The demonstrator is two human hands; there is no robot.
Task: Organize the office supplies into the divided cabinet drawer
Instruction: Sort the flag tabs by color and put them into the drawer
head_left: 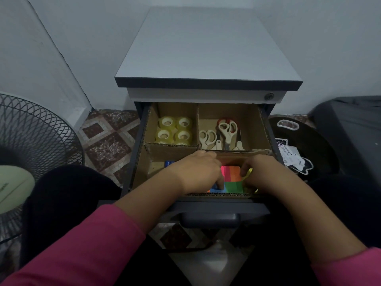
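Note:
The cabinet drawer (pixel 206 205) stands pulled out, split by cardboard dividers (pixel 198 124) into compartments. Several clear tape rolls (pixel 175 130) fill the back left compartment. Several scissors (pixel 223 134) lie in the back right one. In the front right compartment are coloured sticky note pads (pixel 232 178). My left hand (pixel 198 172) reaches down onto their left side with curled fingers. My right hand (pixel 261 172) grips their right side, beside a yellow pad (pixel 248 172). A small blue item (pixel 169 163) sits in the front left compartment, mostly hidden by my left hand.
A grey cabinet top (pixel 206 48) rises behind the drawer. A floor fan (pixel 31 141) stands at left. At right, a dark round surface (pixel 321 153) carries papers and stickers (pixel 292 157), next to a dark box (pixel 354 124). The floor is patterned tile (pixel 109 141).

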